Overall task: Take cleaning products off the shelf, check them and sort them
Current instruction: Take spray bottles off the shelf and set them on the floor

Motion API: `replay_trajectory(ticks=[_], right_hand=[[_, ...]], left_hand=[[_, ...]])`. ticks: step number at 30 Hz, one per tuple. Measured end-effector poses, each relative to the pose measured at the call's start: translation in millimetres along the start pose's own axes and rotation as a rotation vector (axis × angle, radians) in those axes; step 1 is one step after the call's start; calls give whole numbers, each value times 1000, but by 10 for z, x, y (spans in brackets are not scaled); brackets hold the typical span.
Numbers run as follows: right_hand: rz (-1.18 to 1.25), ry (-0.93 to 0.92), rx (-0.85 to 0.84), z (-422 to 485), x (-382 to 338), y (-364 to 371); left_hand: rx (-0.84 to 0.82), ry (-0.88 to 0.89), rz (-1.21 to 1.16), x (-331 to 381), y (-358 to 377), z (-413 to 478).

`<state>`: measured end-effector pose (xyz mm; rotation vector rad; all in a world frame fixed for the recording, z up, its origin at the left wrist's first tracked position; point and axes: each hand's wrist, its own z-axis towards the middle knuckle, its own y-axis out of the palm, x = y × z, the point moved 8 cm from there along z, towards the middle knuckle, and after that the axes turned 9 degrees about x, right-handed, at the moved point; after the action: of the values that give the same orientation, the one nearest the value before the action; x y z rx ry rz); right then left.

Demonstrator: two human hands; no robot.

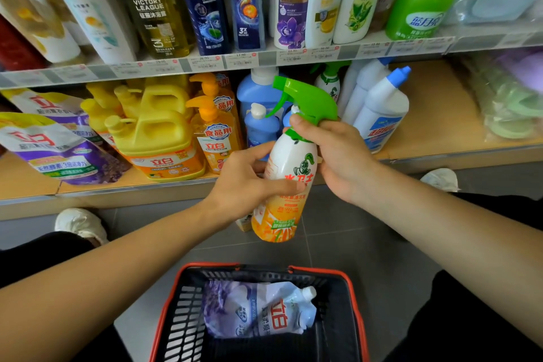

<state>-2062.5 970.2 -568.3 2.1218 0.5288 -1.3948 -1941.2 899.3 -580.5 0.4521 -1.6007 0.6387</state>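
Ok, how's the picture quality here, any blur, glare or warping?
Head view: the wide-angle lens bows the shelf edge and tilts the upper bottles outward; the far corners look soft; the spray bottle, left hand and right hand are sharp; lighting is even, no harsh glare.

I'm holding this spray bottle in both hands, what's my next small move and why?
Likely lower the spray bottle into the basket beside the refill pouch: your left hand and right hand grip it above the basket, which has free room.
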Motion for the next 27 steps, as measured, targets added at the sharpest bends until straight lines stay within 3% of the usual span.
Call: replay_trajectory(ticks=[6, 11, 15, 21, 27], right_hand=[[75, 187, -228, 8, 61, 133], [138, 189, -311, -21, 21, 193], [76, 166, -213, -5, 34, 132], [3, 26, 25, -18, 33, -60], [-55, 54, -19, -33, 80, -47]], left_hand=[[-166, -198, -165, -54, 61, -39], [-207, -236, -206, -48, 50, -47], [-234, -259, -224, -78, 72, -55], [-114, -185, -154, -93, 28, -15], [-104, -196, -142, -112, -35, -8]])
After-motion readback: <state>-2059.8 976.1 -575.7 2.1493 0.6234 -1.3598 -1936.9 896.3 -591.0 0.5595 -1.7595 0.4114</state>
